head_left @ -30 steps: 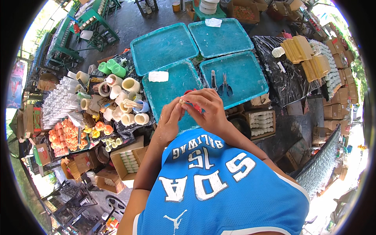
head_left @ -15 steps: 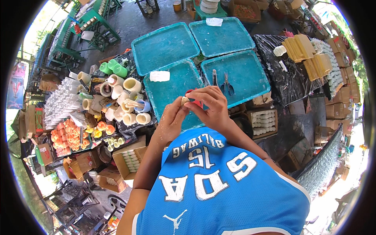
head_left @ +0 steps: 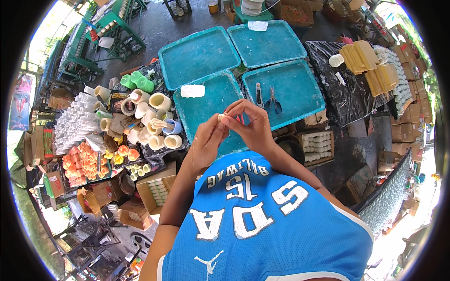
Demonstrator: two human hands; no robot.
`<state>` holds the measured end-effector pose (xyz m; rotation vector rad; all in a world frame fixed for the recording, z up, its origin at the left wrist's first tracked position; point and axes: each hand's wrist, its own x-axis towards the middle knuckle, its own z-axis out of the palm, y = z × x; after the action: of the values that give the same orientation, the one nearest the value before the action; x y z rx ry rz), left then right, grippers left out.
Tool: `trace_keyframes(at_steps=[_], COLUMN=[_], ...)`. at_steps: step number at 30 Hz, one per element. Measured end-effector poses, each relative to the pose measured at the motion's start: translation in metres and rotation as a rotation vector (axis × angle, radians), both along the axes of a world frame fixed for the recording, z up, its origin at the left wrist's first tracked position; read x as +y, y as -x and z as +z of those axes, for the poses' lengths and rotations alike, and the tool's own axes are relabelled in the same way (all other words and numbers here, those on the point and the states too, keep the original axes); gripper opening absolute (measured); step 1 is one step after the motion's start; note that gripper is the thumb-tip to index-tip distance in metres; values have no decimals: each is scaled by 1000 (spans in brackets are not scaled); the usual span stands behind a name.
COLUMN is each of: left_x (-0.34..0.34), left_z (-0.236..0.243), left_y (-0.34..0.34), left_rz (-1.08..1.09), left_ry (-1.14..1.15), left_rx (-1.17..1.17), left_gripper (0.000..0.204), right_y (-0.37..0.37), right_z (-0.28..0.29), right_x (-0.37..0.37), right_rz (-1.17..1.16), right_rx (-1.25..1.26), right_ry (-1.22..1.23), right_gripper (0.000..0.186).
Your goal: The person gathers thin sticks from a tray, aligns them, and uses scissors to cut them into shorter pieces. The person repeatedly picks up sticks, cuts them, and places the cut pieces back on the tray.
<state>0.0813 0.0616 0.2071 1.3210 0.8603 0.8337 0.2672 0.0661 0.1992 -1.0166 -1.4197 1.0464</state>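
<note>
Both of my hands meet over the near left teal tray (head_left: 206, 103), close to my chest. My left hand (head_left: 207, 140) is closed, pinching a small pale cream piece (head_left: 221, 117) between thumb and fingertips. From the other side, my right hand (head_left: 251, 122) touches the same piece with thumb and index finger curled together. Something red (head_left: 240, 118) shows through the gap in the right hand's fingers; whether it is held or lies behind is unclear. Pale specks dot the left hand. A utility knife (head_left: 259, 95) and dark-handled scissors (head_left: 273, 104) lie in the near right tray (head_left: 300, 100).
A folded white paper (head_left: 192, 91) lies on the near left tray. To the left crowd cream cups (head_left: 160, 101), green mesh-like cylinders (head_left: 141, 82), white pieces (head_left: 77, 124) and orange pieces (head_left: 84, 164). On the right, yellow slabs (head_left: 361, 57) rest on black plastic sheeting (head_left: 337, 93).
My right hand's fingers have shifted and curled around the small pale piece, opening a rounder gap between thumb and index finger. Less of the red thing shows. The left hand stays nearly still.
</note>
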Motion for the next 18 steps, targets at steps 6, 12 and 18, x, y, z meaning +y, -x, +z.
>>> trace_keyframes(at_steps=[6, 12, 18], left_x=[0, 2, 4], left_z=[1, 5, 10], left_y=[1, 2, 1], left_rz=[15, 32, 12], left_ry=[70, 62, 16], left_rx=[-18, -22, 20], left_gripper=[27, 26, 29], right_y=[0, -5, -5], right_z=[9, 6, 18], right_x=[4, 3, 7], right_rz=[-221, -183, -170], right_rx=[-404, -515, -513], right_ry=[-441, -530, -566], right_gripper=[17, 22, 23])
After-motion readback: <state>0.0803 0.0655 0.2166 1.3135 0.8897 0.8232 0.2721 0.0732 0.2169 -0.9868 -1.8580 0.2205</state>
